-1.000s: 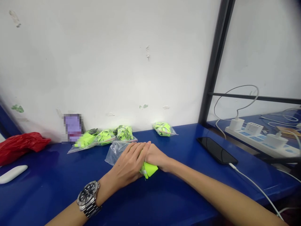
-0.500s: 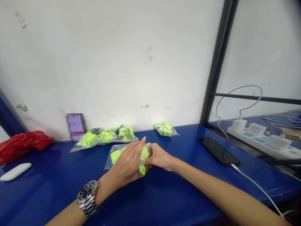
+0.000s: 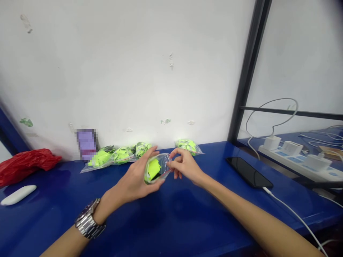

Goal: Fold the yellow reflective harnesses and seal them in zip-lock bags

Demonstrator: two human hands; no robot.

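Note:
My left hand (image 3: 136, 180) is wrapped round a clear zip-lock bag (image 3: 165, 165), whose mouth gapes toward me. Inside it lies a folded neon-yellow fabric item (image 3: 153, 169) with a dark part at its lower edge. At the bag's right rim, my right hand (image 3: 184, 166) pinches the plastic edge near the red zip line. Behind the hands, several similar bags of yellow-green strap-like material (image 3: 122, 155) rest along the wall. One more such bag (image 3: 189, 146) sits apart, just beyond my right hand.
A red plastic bag (image 3: 29, 164) and a white oval object (image 3: 18, 195) lie at left. A phone (image 3: 87, 144) leans on the wall. At right are a black phone (image 3: 249, 172) on a cable, a black post (image 3: 248, 71) and a power strip (image 3: 292, 157) with chargers.
The bag has been lifted and turned so its mouth faces me. My right hand has shifted from the fabric end to the bag's rim; the fabric is now inside.

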